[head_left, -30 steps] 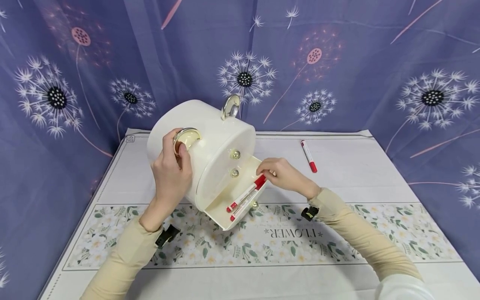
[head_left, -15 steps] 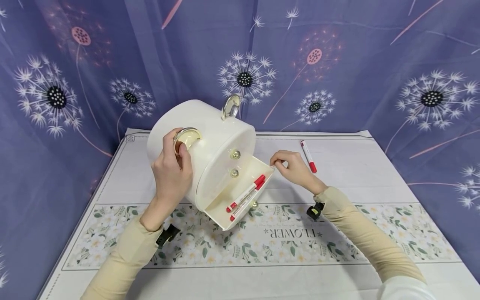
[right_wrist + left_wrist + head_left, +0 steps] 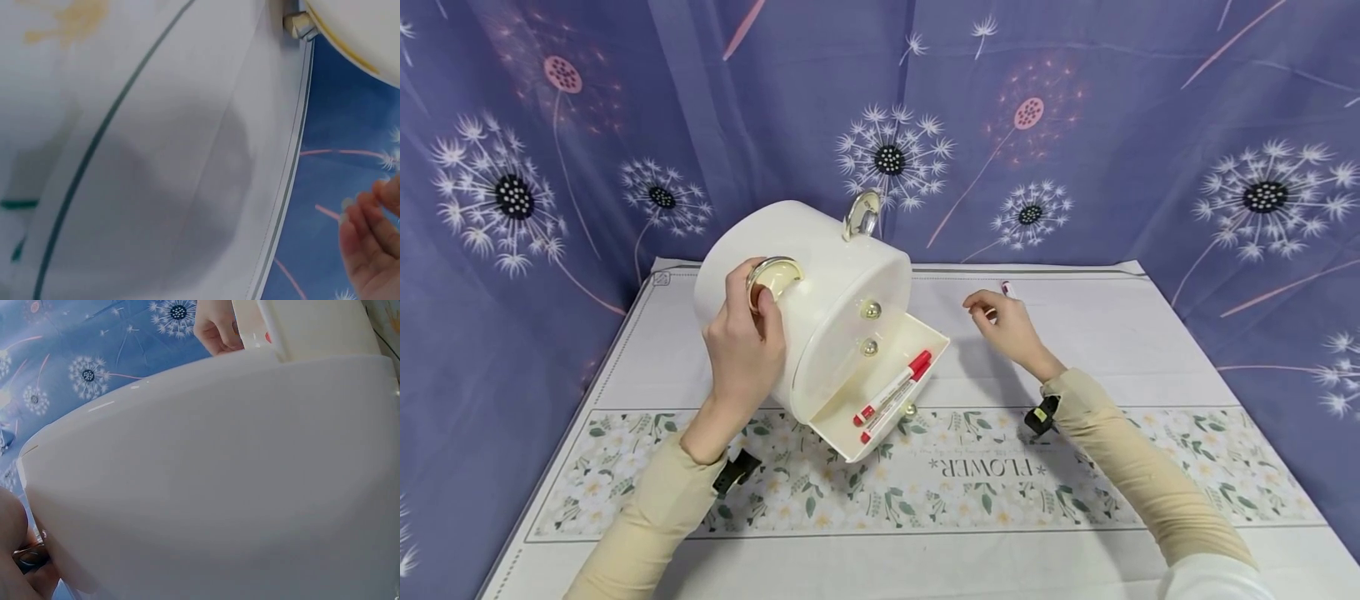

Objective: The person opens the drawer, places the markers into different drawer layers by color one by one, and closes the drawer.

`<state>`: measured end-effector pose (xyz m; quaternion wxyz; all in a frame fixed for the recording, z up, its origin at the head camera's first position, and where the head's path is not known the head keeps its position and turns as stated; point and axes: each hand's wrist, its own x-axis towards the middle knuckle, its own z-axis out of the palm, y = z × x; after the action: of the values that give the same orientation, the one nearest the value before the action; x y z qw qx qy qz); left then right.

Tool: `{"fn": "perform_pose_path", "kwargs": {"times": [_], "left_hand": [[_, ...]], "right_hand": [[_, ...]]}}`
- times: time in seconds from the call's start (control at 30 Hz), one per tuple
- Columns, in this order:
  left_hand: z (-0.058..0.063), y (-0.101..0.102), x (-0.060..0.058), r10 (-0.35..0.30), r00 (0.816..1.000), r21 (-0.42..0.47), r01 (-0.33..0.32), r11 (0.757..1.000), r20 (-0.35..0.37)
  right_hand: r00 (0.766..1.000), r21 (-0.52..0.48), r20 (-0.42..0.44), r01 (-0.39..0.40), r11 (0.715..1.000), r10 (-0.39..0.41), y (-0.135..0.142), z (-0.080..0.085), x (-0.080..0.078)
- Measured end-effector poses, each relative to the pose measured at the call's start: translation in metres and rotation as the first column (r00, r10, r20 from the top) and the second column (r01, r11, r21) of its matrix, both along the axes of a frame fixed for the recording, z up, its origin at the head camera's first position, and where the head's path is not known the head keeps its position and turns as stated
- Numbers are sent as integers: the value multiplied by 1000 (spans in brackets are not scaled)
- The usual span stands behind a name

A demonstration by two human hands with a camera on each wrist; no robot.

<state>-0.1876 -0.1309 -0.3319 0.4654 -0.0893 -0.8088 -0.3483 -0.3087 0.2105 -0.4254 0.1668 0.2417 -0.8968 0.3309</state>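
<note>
A white rounded storage box with drawers, gold ear-shaped pieces and round knobs is tilted in the head view. My left hand grips one gold ear, fingers and thumb round its rim. The lowest drawer stands pulled out, with two red-capped markers lying in it, the upper marker beside the lower marker. To the right of the drawer, my right hand hovers with loosely bent fingers and nothing in them. It hides most of a third marker on the table.
A second gold ear sticks up at the box's far side. The white tablecloth bears a floral band. Behind the table hangs a purple dandelion curtain.
My right hand has left the markers in the drawer and moved right, past the drawer's edge, over the loose marker. The left hand and the box stay put.
</note>
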Motion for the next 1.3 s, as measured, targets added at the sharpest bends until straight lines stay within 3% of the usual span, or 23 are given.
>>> {"fn": "perform_pose_path", "kwargs": {"times": [0.37, 0.57, 0.7, 0.87, 0.93, 1.1, 1.2, 1.3], "left_hand": [[-1, 0, -1, -2, 1000, -1, 2, 1000, -5], [-1, 1, -1, 2, 1000, 1, -2, 1000, -8], [-1, 0, -1, 2, 1000, 5, -2, 1000, -11], [-1, 0, -1, 1, 1000, 5, -1, 1000, -10], [0, 1, -1, 1, 1000, 5, -1, 1000, -8], [0, 0, 0, 4, 1000, 4, -4, 1000, -5], [0, 0, 0, 6, 1000, 3, -6, 1000, -8], [0, 1, -1, 5, 1000, 2, -5, 1000, -8]], "right_hand": [[991, 24, 22, 129, 991, -130, 21, -8, -5], [968, 100, 73, 232, 967, -240, 30, -12, -11], [924, 153, 139, 335, 930, -356, 34, -11, -13], [846, 241, 220, 436, 867, -486, 38, -9, -11], [825, 272, 246, 445, 853, -509, 41, -10, -12], [799, 326, 305, 423, 845, -518, 47, -15, -13], [796, 344, 334, 396, 851, -505, 50, -17, -14], [807, 362, 332, 368, 856, -487, 51, -17, -13]]}}
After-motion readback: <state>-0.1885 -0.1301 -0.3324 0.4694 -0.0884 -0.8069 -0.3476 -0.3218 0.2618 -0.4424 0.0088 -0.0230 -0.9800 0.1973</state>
